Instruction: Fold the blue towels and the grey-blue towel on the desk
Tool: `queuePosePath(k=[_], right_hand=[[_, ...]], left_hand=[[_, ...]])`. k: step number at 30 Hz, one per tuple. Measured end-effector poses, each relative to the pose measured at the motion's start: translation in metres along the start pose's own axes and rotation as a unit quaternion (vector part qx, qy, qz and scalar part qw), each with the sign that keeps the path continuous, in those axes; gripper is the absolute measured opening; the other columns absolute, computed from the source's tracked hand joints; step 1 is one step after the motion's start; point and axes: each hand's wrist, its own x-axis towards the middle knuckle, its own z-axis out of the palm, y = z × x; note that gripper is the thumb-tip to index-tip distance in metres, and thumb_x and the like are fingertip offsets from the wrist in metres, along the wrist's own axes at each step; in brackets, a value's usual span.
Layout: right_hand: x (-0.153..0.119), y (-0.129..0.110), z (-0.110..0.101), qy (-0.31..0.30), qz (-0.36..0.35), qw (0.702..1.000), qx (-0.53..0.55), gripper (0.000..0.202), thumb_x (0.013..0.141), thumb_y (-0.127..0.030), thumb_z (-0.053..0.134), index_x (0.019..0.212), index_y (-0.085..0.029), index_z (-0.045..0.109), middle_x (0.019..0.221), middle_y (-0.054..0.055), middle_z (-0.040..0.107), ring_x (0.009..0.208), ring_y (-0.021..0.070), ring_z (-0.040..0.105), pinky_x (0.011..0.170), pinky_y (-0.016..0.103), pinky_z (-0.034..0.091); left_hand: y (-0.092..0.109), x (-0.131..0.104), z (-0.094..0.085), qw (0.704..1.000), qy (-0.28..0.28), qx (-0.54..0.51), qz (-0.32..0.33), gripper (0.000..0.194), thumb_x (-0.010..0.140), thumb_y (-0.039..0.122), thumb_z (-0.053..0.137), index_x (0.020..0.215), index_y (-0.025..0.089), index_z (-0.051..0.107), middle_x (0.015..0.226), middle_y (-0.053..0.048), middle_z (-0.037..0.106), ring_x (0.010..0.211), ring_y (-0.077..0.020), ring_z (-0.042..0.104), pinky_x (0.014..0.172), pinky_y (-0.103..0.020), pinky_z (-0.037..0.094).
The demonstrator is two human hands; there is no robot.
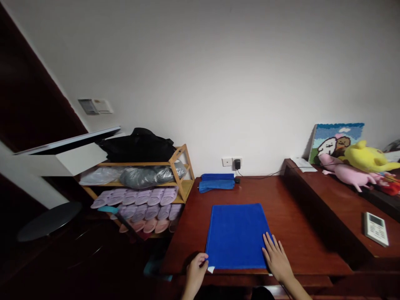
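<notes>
Reddish-brown polished wood forms the table (290,216), which fills the near centre and right of the scene and meets the white wall (218,62) at its far edge. A raised wooden ledge (331,200) of the same colour runs along the right side. At far left stands a wooden shoe rack (184,175) with a black bag (137,146) on its top tier, grey bagged items on the next tier, and rows of lilac and pink slippers (146,200) below.

A blue towel (236,235) lies flat on the table at near centre, spread as a rectangle with its near edge close to the table's near edge. A second blue towel, folded (217,182), lies at the far edge of the table, well apart from the flat one and just left of a wall socket (233,161) with a black plug.

On the ledge sit a latch-hook picture (339,139), a yellow plush toy (368,157), a pink plush toy (346,173) and, nearer, a white remote control (376,228).

The right hand (276,258) rests palm down, fingers extended and unclenched, on the towel's near right corner; it grasps nothing. The left hand (196,271) is at the near left corner, its fingers curled and pinching the towel's edge beside a small white tag (211,269).
</notes>
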Motion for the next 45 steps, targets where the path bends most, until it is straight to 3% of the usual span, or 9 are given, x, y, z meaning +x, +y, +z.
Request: queuePosePath(k=[5,11,17,20,25,28,31,36,45], right_hand=[[0.039,-0.002,-0.016,0.012,0.009,1.000,-0.002,0.064,0.102,-0.050,0.023,0.154,-0.022,0.048,0.162,0.005,0.042,0.154,0.0260,0.028,0.128,0.049,0.019],[0.139,-0.010,-0.042,-0.018,0.054,0.998,-0.037,0.067,0.104,-0.044,0.016,0.163,-0.015,0.024,0.170,0.003,0.022,0.158,0.0222,0.015,0.128,0.042,0.016],[0.171,-0.007,-0.019,-0.050,0.040,0.997,-0.050,0.070,0.103,-0.046,0.020,0.163,-0.011,0.020,0.170,0.006,0.021,0.158,0.0214,0.014,0.129,0.041,0.009],[0.169,-0.001,-0.008,-0.045,0.032,0.996,-0.065,0.071,0.103,-0.046,0.016,0.163,-0.008,0.016,0.171,0.007,0.018,0.158,0.0215,0.013,0.129,0.040,0.007],[0.168,0.004,-0.005,-0.045,0.020,0.995,-0.088,0.070,0.103,-0.041,0.012,0.162,-0.005,0.017,0.170,0.009,0.019,0.158,0.0212,0.013,0.129,0.041,0.009],[0.169,0.006,-0.004,-0.055,0.012,0.992,-0.112,0.068,0.102,-0.037,0.012,0.162,-0.005,0.019,0.170,0.008,0.018,0.158,0.0215,0.012,0.129,0.041,0.010],[0.169,0.009,-0.001,-0.056,-0.001,0.990,-0.126,0.067,0.101,-0.035,0.013,0.162,-0.008,0.022,0.171,0.007,0.017,0.158,0.0215,0.011,0.129,0.041,0.010],[0.171,0.009,0.002,-0.041,0.013,0.991,-0.124,0.069,0.102,-0.039,0.012,0.162,-0.006,0.020,0.170,0.008,0.019,0.158,0.0214,0.013,0.129,0.041,0.010],[0.171,0.006,0.001,-0.033,0.028,0.994,-0.097,0.070,0.102,-0.042,0.011,0.163,-0.006,0.018,0.170,0.007,0.020,0.158,0.0200,0.013,0.129,0.040,0.008]], left_hand=[[-0.011,-0.004,0.006,0.995,0.055,0.051,0.062,0.036,0.079,0.057,0.056,0.081,0.026,0.075,0.086,-0.008,0.076,0.078,-0.0264,0.073,0.077,-0.039,0.061],[-0.027,-0.002,0.019,0.973,0.121,0.139,0.136,0.031,0.085,0.042,0.050,0.087,0.029,0.077,0.099,-0.009,0.075,0.093,-0.0314,0.071,0.087,-0.048,0.059],[0.009,0.013,0.038,0.958,0.080,0.188,0.199,0.027,0.092,0.026,0.048,0.095,0.029,0.075,0.106,-0.008,0.073,0.100,-0.0276,0.070,0.091,-0.044,0.059],[0.054,0.037,0.073,0.952,0.030,0.197,0.233,0.033,0.096,0.020,0.043,0.104,0.028,0.073,0.114,-0.008,0.072,0.109,-0.0254,0.068,0.098,-0.042,0.057],[0.118,0.093,0.167,0.917,-0.079,0.253,0.297,0.045,0.103,0.033,0.041,0.143,0.025,0.058,0.148,-0.007,0.061,0.140,-0.0263,0.051,0.119,-0.046,0.041],[0.127,0.116,0.215,0.904,-0.119,0.280,0.300,0.055,0.107,0.044,0.028,0.154,0.023,0.045,0.161,-0.007,0.047,0.152,-0.0251,0.036,0.126,-0.049,0.030],[0.115,0.127,0.240,0.902,-0.131,0.288,0.294,0.061,0.107,0.051,0.019,0.159,0.024,0.037,0.165,-0.006,0.040,0.155,-0.0239,0.029,0.128,-0.050,0.025],[0.083,0.143,0.219,0.895,-0.122,0.319,0.287,0.062,0.106,0.055,0.020,0.162,0.029,0.029,0.169,-0.005,0.029,0.157,-0.0226,0.024,0.128,-0.049,0.023],[0.024,0.190,0.100,0.889,-0.089,0.399,0.207,0.065,0.105,0.061,0.020,0.161,0.030,0.031,0.169,-0.004,0.029,0.157,-0.0243,0.023,0.128,-0.048,0.022]])
